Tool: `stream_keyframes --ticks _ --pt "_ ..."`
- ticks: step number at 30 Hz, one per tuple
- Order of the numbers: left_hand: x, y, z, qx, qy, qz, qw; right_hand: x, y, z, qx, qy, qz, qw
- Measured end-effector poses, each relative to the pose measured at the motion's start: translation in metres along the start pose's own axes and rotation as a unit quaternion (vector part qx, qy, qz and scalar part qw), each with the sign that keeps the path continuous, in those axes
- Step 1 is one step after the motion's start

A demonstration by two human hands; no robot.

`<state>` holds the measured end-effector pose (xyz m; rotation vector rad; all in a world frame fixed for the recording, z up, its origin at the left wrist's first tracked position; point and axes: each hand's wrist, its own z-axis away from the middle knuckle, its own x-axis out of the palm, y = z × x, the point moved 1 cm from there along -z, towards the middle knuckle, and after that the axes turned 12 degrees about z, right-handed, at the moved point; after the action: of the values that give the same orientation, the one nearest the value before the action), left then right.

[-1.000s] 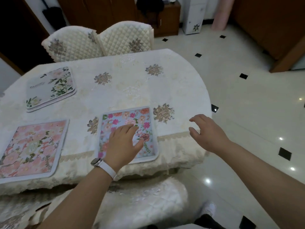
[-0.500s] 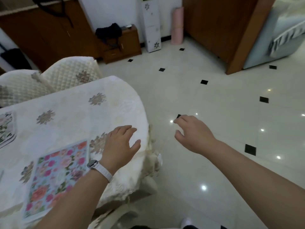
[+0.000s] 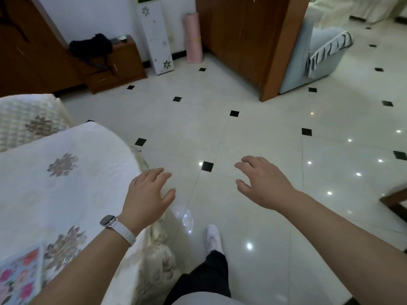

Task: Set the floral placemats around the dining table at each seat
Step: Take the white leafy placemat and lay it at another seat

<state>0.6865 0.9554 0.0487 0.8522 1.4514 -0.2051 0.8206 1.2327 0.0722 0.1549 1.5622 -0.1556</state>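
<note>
A blue floral placemat (image 3: 18, 279) lies flat on the dining table (image 3: 66, 194) at the bottom left, only its corner in view. My left hand (image 3: 147, 199), with a white watch on the wrist, hovers open past the table's rounded right end, holding nothing. My right hand (image 3: 264, 183) is open and empty over the floor, well to the right of the table. The other placemats are out of view.
A quilted cream chair back (image 3: 28, 122) stands behind the table at the left. White tiled floor (image 3: 242, 133) stretches ahead. A wooden cabinet (image 3: 114, 64), a pink roll (image 3: 193, 38), a wooden partition (image 3: 253, 40) and a blue sofa (image 3: 317, 53) stand at the back. A white shoe (image 3: 213, 237) steps forward.
My left hand has lifted off the blue placemat and both hands have swung right, off the table. The view turned right, so the other placemats left the frame.
</note>
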Motion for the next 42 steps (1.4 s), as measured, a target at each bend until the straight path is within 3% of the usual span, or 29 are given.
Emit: stream_keyframes --ticks 8,19,36,42 --pt "0.033 -0.019 -0.152 0.008 -0.033 0.052 0.998 0.020 0.057 -0.140 -0.023 -0.019 0.042 0.999" --pt "-0.009 -0.027 -0.341 0.034 0.028 0.053 0.998 -0.034 0.112 -0.320 -0.008 0.050 0.046 0.998" --pt "0.004 -0.105 -0.568 -0.137 0.047 -0.031 0.989 0.015 0.153 -0.647 -0.160 0.026 -0.025 0.987" --pt "-0.001 -0.117 -0.648 -0.157 0.083 -0.043 0.983 0.016 0.170 -0.762 -0.217 0.011 -0.043 0.975"
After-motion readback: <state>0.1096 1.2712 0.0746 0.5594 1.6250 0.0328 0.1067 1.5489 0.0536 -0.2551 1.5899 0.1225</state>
